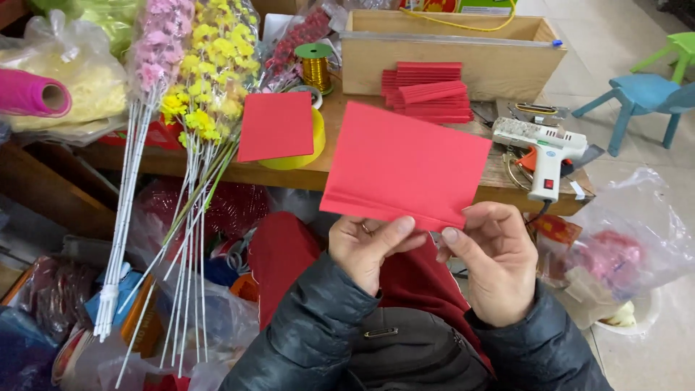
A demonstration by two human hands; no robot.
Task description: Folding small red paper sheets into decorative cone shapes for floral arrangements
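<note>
Holding a red paper sheet (405, 166) by its lower, folded edge, the person works just in front of the near edge of the wooden worktop (499, 185). The left hand (365, 246) pinches the fold with the thumb on top and the fingers curled closed beneath the sheet. The right hand (492, 257) grips the same fold at its right end, thumb pressed on the front and fingers shut behind the paper. The sheet tilts up and away from the body, covering part of the worktop's near edge, and a narrow strip along its bottom is creased over.

On the worktop, a second red sheet (276, 126) lies over a yellow tape roll (308, 156) towards the left. Behind it stands a spool of gold wire (316, 66) with a green top. A stack of folded red papers (428, 90) sits against an open wooden box (449, 54) at the far side. Near the right corner rests a white glue gun (543, 148) with an orange trigger. Bunches of artificial flowers, pink (156, 43) and yellow (210, 65) on long white stems, lean over the left edge. A pink mesh roll (32, 93) lies at the far left. Two small plastic chairs, a blue one (641, 98) and a green one (673, 51), stand on the floor beyond the right corner.
</note>
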